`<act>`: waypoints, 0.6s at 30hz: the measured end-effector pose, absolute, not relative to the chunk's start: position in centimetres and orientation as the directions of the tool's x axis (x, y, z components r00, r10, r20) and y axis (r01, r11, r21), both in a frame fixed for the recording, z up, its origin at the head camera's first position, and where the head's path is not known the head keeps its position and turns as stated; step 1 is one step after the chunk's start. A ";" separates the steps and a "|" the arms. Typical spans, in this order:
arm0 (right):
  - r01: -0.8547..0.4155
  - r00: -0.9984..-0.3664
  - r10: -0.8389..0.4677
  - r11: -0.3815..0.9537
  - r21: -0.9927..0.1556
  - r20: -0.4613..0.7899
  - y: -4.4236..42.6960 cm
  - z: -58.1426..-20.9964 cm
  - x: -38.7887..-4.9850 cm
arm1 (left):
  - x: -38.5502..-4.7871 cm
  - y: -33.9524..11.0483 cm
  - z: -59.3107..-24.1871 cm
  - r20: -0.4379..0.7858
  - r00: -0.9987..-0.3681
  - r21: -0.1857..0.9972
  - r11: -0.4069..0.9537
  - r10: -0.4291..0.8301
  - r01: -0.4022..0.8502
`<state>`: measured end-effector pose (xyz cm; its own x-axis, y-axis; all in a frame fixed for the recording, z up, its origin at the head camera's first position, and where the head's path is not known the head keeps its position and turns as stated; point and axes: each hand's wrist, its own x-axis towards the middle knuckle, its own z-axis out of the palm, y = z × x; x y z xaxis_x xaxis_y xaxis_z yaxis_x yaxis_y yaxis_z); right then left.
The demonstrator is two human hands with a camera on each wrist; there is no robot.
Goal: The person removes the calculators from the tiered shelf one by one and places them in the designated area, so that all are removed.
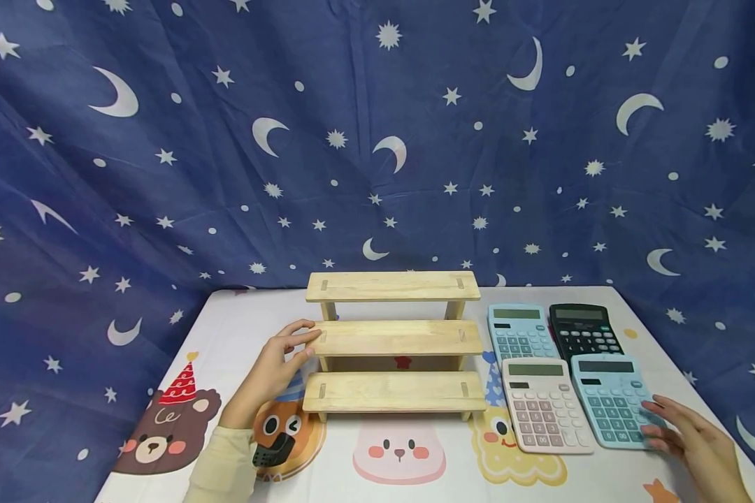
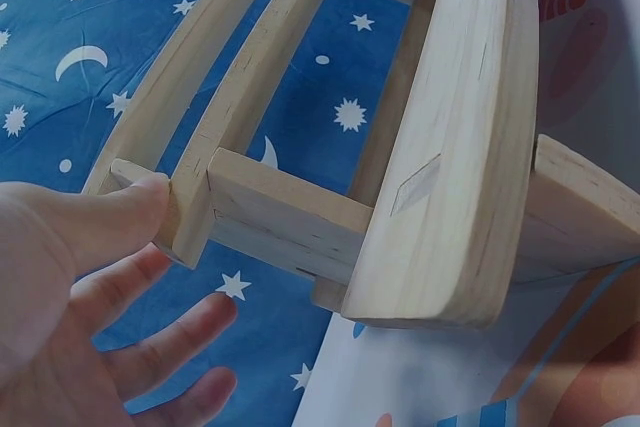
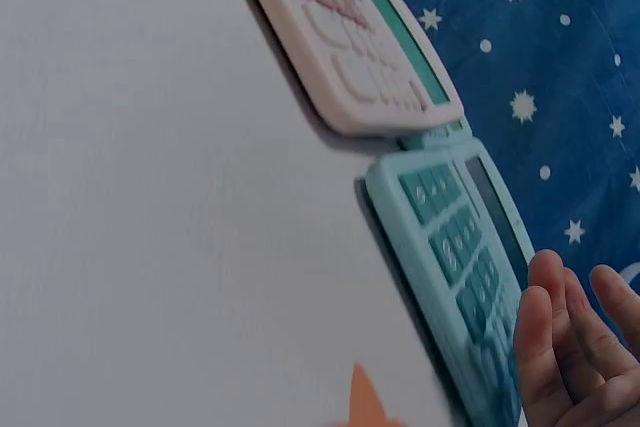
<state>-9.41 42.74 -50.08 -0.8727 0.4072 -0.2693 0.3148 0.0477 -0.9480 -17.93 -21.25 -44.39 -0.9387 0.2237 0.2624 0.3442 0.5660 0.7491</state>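
Observation:
A three-tier wooden stand stands on the table. At the left end of its middle board, my left hand pinches the wood. In the left wrist view, the left hand has thumb and index finger at the board's end while the other fingers extend away from it. To the right of the stand lie a pink calculator, a front blue calculator, a rear blue calculator and a black calculator. My right hand is at the front blue calculator's right edge, fingers loosely bent; contact is unclear.
A white tablecloth with cartoon animal prints covers the table. Behind and beside it hangs a dark blue curtain with moons and stars. The pink calculator's upper edge overlaps the lower part of the rear blue one.

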 end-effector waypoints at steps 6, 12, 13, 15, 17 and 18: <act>0.277 -0.910 0.339 0.071 -0.958 -0.238 41.4 -49.4 -10.1 | -17.9 -21.2 -44.3 0.259 -0.939 0.755 0.559 0.225 0.342; 0.158 -0.958 0.263 0.144 -0.977 -0.116 39.7 -48.3 -10.7 | -17.9 -21.1 -44.3 0.264 -0.938 0.754 0.558 0.226 0.346; 0.135 -0.964 0.250 0.148 -0.980 -0.095 39.4 -48.2 -10.8 | -17.9 -21.1 -44.2 0.265 -0.937 0.751 0.561 0.226 0.348; 0.104 -0.971 0.229 0.148 -0.984 -0.068 38.9 -47.9 -11.1 | -17.9 -21.1 -44.2 0.265 -0.938 0.748 0.565 0.225 0.347; 0.113 -0.970 0.231 0.177 -0.978 -0.071 38.2 -47.6 -11.5 | -17.9 -21.2 -44.1 0.264 -0.938 0.744 0.571 0.225 0.346; 0.122 -0.970 0.233 0.201 -0.972 -0.073 37.9 -47.5 -11.8 | -17.9 -21.2 -44.1 0.264 -0.938 0.743 0.574 0.223 0.345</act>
